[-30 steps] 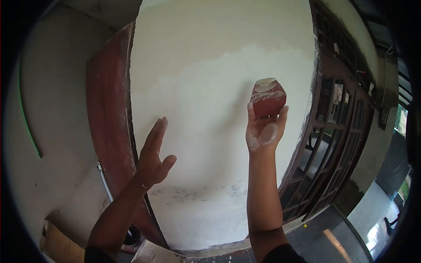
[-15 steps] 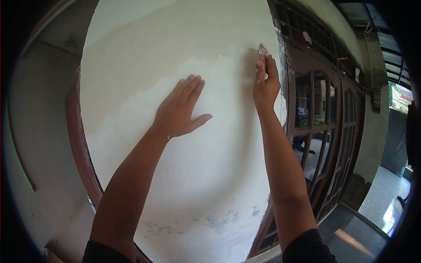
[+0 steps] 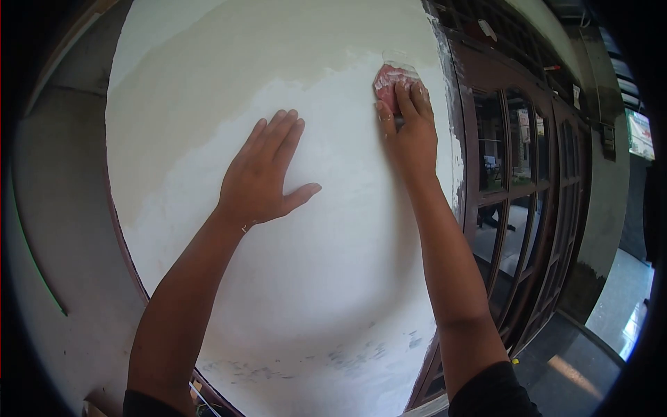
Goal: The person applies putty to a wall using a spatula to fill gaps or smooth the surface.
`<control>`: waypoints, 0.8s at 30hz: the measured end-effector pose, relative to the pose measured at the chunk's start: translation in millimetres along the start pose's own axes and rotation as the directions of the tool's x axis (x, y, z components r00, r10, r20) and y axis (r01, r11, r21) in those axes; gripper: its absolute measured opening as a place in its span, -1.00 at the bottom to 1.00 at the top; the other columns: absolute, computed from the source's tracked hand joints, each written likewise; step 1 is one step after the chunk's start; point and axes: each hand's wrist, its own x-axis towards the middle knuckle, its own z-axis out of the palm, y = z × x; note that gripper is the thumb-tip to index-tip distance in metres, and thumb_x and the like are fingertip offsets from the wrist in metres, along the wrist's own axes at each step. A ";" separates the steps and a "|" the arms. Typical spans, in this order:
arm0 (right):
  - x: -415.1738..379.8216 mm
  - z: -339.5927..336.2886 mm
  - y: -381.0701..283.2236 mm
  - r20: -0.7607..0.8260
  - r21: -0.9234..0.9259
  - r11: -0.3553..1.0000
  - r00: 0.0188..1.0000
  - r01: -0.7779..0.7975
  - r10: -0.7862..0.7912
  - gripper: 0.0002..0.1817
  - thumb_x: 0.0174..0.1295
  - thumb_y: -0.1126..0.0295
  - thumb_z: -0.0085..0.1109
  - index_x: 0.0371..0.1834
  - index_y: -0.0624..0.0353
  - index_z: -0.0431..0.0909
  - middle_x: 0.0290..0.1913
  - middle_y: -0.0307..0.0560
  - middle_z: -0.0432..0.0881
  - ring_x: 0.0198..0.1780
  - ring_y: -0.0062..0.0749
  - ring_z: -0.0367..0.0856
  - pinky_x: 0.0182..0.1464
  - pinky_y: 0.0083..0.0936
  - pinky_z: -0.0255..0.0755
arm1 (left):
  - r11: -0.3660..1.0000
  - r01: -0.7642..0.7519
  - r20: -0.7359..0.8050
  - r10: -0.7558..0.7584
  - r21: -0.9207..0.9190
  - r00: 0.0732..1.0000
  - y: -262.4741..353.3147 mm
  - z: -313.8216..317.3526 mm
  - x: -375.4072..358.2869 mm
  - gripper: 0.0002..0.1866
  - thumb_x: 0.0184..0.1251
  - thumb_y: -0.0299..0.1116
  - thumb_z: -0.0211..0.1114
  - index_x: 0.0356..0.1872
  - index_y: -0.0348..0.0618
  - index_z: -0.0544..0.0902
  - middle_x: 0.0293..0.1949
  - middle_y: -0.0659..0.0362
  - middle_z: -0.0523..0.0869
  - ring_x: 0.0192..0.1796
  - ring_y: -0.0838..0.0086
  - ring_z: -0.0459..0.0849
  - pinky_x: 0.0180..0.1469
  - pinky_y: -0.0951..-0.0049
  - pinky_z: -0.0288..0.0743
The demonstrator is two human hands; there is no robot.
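Observation:
In front of me is a wall panel (image 3: 326, 264), part white and part duller beige toward the upper left. My left hand (image 3: 260, 167) lies flat against its white part, fingers stretched upward and thumb out to the right. Near the panel's upper right edge, my right hand (image 3: 411, 132) grips a reddish putty scraper (image 3: 390, 82) smeared with white paste. The scraper's broad face is turned toward me, and its far edge meets the wall. Part of the scraper is hidden under my fingers.
Right of the panel stands a brown wooden door (image 3: 511, 187) with glass panes. Rough white paste lines the panel's right edge. Dark smudges (image 3: 354, 354) mark its lower part. A grey wall (image 3: 62, 229) is on the left, and dark floor (image 3: 563, 361) shows at lower right.
My right hand has turned the scraper from edge-on to broad face toward me, laying it against the wall slightly further left. My left hand stays flat; the view has shifted a little.

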 end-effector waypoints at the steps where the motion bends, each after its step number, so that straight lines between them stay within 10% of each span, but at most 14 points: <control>1: -6.9 -3.2 2.1 0.017 0.000 1.000 1.000 0.012 -0.012 -0.41 0.39 0.08 0.18 0.35 0.27 0.48 0.41 0.39 0.37 0.49 0.22 0.24 0.49 -0.13 0.19 | 1.000 -0.002 0.003 0.002 -0.004 1.000 -0.1 -0.3 0.2 -0.09 0.18 0.01 0.42 0.44 -0.35 0.29 0.47 -0.06 0.33 0.55 0.13 0.23 0.57 0.07 0.09; 24: 34.6 8.8 2.2 -0.136 0.061 0.987 0.981 0.148 -0.139 -0.47 0.36 0.09 0.24 0.28 0.17 0.56 0.36 0.35 0.44 0.43 0.22 0.34 0.42 -0.12 0.29 | 1.000 -0.007 -0.011 0.007 -0.019 1.000 -1.9 -0.9 -0.1 -0.11 0.17 -0.04 0.43 0.44 -0.34 0.30 0.47 -0.05 0.34 0.54 0.13 0.26 0.56 0.08 0.11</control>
